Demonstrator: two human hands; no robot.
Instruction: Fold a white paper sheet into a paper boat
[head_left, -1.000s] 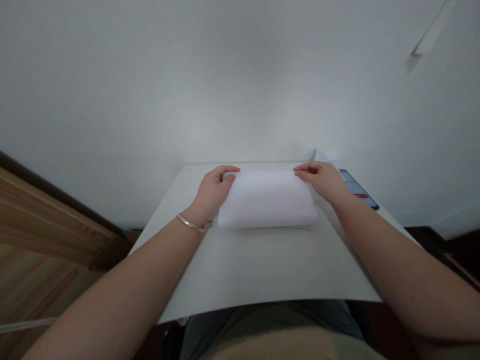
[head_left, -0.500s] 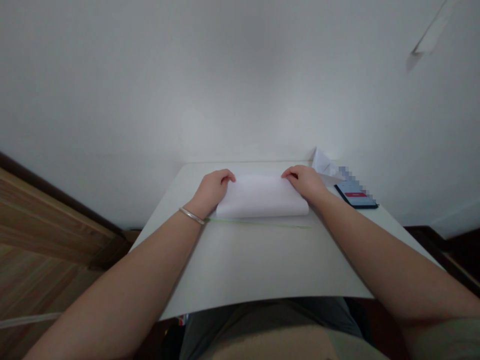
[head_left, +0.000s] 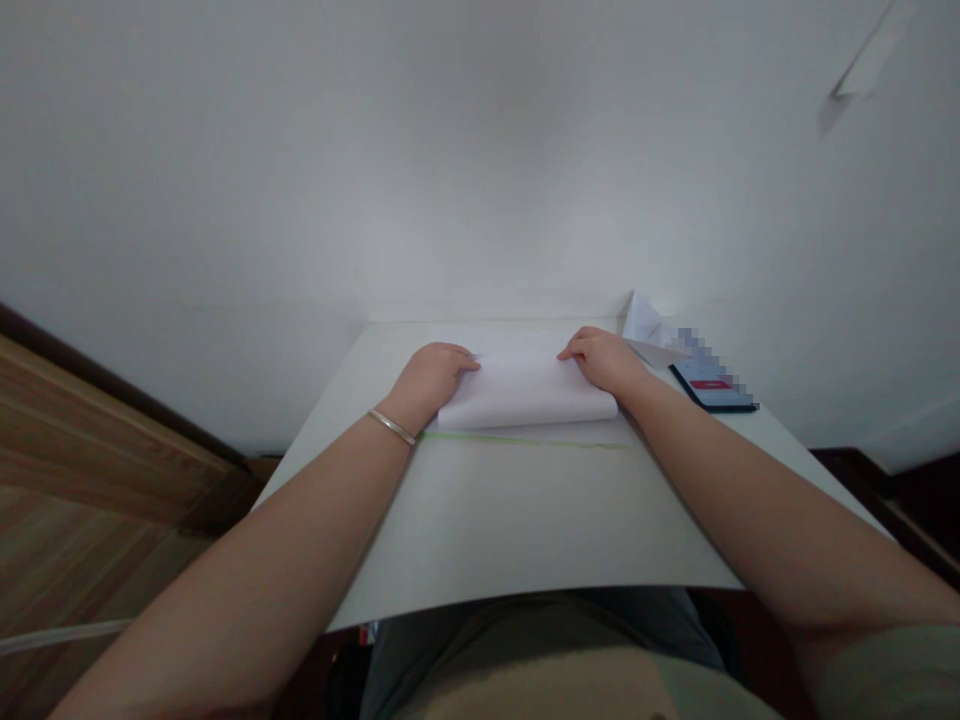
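A white sheet of paper [head_left: 525,392] lies folded over on the white table [head_left: 525,510], its near edge still rounded rather than creased, with a thin green edge showing beneath. My left hand [head_left: 431,376] rests on the fold's left end, fingers curled and pressing down. My right hand [head_left: 604,362] presses the right end, fingers bent onto the paper. A silver bangle [head_left: 391,426] circles my left wrist.
A phone [head_left: 709,385] with a lit screen lies at the table's right, past my right hand. A small folded white paper shape [head_left: 646,330] stands by the far right corner. A white wall rises behind the table. Wooden flooring shows at left.
The raised paper flap has been brought down flatter toward the far side. Both hands moved slightly inward along the fold and now press on it.
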